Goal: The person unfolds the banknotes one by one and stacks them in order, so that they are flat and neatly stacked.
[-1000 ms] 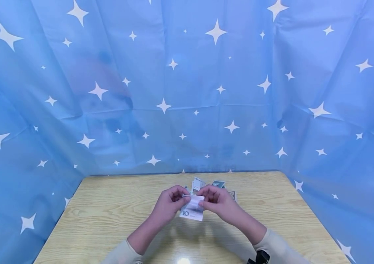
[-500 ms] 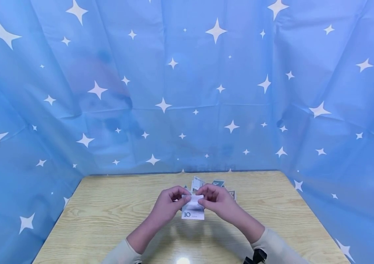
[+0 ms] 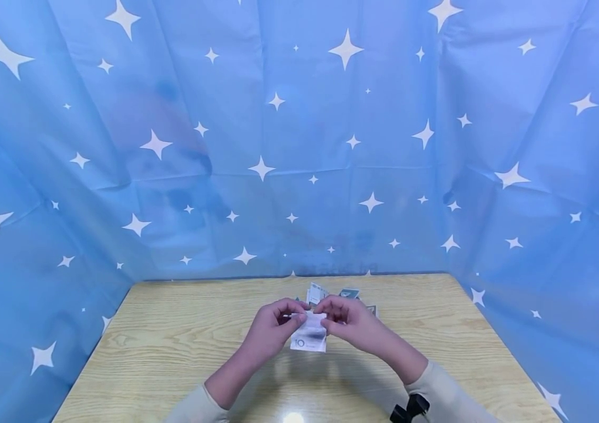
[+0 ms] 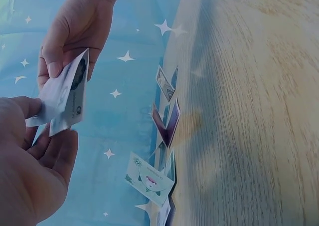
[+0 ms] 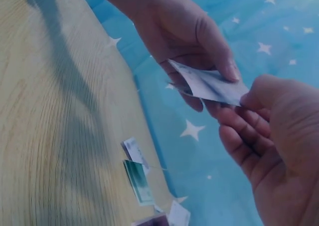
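Note:
A folded banknote [image 3: 308, 333] marked 10 is held above the table between both hands. My left hand [image 3: 273, 329] pinches its upper left edge between thumb and fingers, and my right hand [image 3: 349, 326] pinches the upper right edge. From the left wrist, the note [image 4: 70, 96] shows as two layers with a fold, the layers parted at one side. In the right wrist view, the left hand [image 5: 184, 41] and right hand [image 5: 284, 141] grip opposite ends of the note [image 5: 214, 86].
Several folded banknotes stand on the wooden table [image 3: 183, 335] behind the hands, among them a pale one [image 3: 317, 294], a green one [image 3: 349, 293] and a green-and-white one [image 4: 149, 180]. A blue curtain with white stars [image 3: 299, 135] surrounds the table's back and sides.
The held note has swung from slightly tilted to nearly straight. The right thumb has shifted slightly along its edge, and both hands keep their hold with little movement.

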Motion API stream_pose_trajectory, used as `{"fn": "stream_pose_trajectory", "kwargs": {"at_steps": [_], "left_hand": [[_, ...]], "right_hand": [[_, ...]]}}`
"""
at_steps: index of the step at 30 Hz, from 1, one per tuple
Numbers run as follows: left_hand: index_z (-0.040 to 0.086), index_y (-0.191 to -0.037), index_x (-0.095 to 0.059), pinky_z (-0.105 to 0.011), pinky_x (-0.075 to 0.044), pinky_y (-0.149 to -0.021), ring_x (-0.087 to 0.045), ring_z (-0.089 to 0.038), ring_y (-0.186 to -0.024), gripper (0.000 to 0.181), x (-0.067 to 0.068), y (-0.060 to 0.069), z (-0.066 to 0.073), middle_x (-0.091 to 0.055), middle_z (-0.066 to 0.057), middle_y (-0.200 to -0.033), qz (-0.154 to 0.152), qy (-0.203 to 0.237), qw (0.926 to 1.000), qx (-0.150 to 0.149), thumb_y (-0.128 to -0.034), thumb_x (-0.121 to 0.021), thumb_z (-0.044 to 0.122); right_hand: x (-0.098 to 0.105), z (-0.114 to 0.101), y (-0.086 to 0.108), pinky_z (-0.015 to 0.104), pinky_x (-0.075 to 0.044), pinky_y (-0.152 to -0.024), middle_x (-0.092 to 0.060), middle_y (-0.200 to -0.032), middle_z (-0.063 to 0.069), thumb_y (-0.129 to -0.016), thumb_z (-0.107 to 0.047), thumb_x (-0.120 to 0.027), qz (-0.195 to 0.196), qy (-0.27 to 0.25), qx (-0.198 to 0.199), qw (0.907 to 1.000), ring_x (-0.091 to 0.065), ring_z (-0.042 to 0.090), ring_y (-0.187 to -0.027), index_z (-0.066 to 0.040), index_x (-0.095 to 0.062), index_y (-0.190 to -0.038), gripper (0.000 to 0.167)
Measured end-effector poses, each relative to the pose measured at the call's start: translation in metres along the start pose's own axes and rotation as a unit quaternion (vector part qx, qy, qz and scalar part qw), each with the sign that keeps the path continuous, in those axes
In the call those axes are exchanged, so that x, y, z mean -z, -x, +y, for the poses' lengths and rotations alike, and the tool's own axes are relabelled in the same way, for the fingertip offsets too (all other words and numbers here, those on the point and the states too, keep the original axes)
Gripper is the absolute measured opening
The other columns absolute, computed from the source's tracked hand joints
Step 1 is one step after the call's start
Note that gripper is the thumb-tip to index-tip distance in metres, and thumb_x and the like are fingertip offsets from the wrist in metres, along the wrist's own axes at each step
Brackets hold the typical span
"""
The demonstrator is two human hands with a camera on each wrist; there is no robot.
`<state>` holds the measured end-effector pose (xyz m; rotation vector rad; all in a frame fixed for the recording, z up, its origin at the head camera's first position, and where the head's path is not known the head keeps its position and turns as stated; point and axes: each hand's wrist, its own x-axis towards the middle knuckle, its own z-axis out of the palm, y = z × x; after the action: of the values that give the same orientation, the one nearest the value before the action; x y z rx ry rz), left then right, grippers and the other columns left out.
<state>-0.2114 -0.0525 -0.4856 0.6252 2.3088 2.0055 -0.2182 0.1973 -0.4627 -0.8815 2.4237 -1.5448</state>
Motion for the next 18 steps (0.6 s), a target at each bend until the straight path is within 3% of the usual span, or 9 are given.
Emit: {"fn": "stream_pose_trajectory", "kwargs": {"at_steps": [4, 6, 13, 18], "left_hand": [[0.012, -0.102, -0.076, -0.042, -0.054, -0.11, -0.067, -0.027, -0.133, 0.009, -0.001, 0.0006, 0.0014, -0.076, -0.007, -0.135, 0.002, -0.012, 0.9999, -0.011, -0.1083, -0.074, 0.018], [0.012, -0.102, -0.075, -0.047, -0.052, -0.113, -0.066, -0.028, -0.135, 0.009, -0.0015, 0.0007, 0.0017, -0.075, -0.009, -0.137, 0.003, -0.01, 0.9999, -0.013, -0.1087, -0.073, 0.018], [0.006, -0.107, -0.073, -0.027, -0.06, -0.091, -0.07, -0.031, -0.13, 0.011, -0.0011, 0.0013, 0.0006, -0.07, -0.018, -0.144, -0.006, 0.049, 0.9987, 0.01, -0.1106, -0.07, 0.016], [0.005, -0.108, -0.073, -0.027, -0.06, -0.086, -0.072, -0.02, -0.112, 0.013, 0.0002, 0.0023, 0.0024, -0.075, -0.013, -0.136, -0.009, 0.05, 0.9986, 0.016, -0.1119, -0.068, 0.017]], "right_hand": [[0.001, 0.0013, -0.0003, 0.027, -0.056, -0.066, -0.072, -0.088, 0.004, -0.105, -0.005, -0.072, 0.004, -0.001, 0.006, 1.0, -0.065, 0.013, -0.077, -0.006, -0.074, -0.123, 0.018], [0.002, 0.0008, 0.0001, 0.028, -0.058, -0.067, -0.073, -0.09, 0.005, -0.106, -0.007, -0.073, 0.001, -0.001, 0.006, 1.0, -0.068, 0.015, -0.078, -0.008, -0.074, -0.121, 0.016], [0.0061, -0.001, 0.001, 0.028, -0.056, -0.066, -0.074, -0.091, 0.011, -0.107, -0.013, -0.074, -0.004, 0.012, 0.011, 0.9999, -0.071, 0.018, -0.079, -0.015, -0.074, -0.112, 0.005], [0.008, -0.0006, 0.0006, 0.028, -0.054, -0.065, -0.07, -0.088, 0.001, -0.106, -0.013, -0.076, 0.006, 0.028, 0.027, 0.9992, -0.066, 0.017, -0.077, -0.018, -0.074, -0.108, 0.006]]}}
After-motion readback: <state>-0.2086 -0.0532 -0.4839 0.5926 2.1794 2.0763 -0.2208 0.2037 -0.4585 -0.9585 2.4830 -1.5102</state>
